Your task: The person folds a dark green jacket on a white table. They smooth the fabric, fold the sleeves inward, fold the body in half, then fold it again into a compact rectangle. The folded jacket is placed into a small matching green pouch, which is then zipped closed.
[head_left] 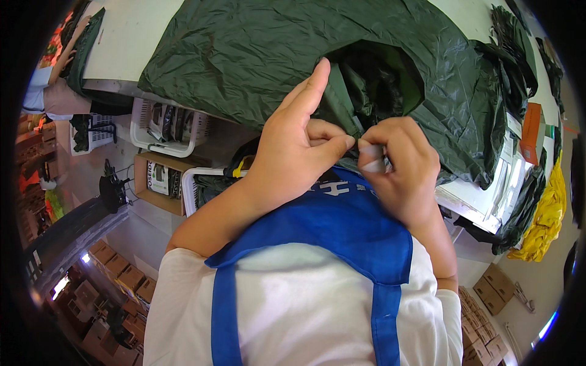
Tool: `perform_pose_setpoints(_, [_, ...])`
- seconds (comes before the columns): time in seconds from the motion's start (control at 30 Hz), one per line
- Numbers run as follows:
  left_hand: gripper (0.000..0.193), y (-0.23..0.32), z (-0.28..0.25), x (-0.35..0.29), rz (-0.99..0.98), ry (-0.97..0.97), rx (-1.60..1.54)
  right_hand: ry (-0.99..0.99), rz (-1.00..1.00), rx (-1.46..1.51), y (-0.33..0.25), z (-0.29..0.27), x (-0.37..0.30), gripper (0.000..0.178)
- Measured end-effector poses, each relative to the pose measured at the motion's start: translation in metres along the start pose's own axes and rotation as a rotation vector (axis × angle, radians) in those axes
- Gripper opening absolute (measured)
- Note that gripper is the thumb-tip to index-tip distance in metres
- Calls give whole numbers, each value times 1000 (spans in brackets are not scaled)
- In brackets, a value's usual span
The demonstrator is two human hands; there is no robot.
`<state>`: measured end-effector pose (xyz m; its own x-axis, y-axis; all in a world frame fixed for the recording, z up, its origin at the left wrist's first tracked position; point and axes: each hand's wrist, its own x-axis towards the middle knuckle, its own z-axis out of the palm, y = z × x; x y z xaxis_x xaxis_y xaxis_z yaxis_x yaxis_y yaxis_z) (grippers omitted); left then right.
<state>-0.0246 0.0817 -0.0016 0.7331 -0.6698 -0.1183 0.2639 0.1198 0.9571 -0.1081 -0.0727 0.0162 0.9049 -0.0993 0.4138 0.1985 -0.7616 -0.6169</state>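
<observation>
A large dark green crinkled garment [256, 49] lies spread over a white table [131, 30], hanging toward me at its near edge. My left hand [299, 140] pinches a fold of the garment's near edge between thumb and fingers, with the index finger raised. Right beside it, my right hand [397, 165] is closed on the same edge, and a small pale piece shows between its fingertips. The two hands nearly touch. Below them are my blue apron [329, 232] and white shirt.
A stack of dark green garments [519, 67] lies at the table's right end, with an orange item [532, 131] and yellow cloth [546, 219] beside it. White baskets [168, 125] and cardboard boxes [160, 180] stand on the floor at left. Another person's arm [64, 58] works at far left.
</observation>
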Motion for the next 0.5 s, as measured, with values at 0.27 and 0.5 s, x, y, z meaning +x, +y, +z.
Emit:
perform_pose_setpoints(0.27, [83, 4, 1, 4, -93, 10, -86, -41, 616, 897, 4, -5, -6, 4])
perform_pose_setpoints(0.5, [85, 2, -6, 7, -140, -4, -201, -49, 412, 494, 14, -23, -15, 20])
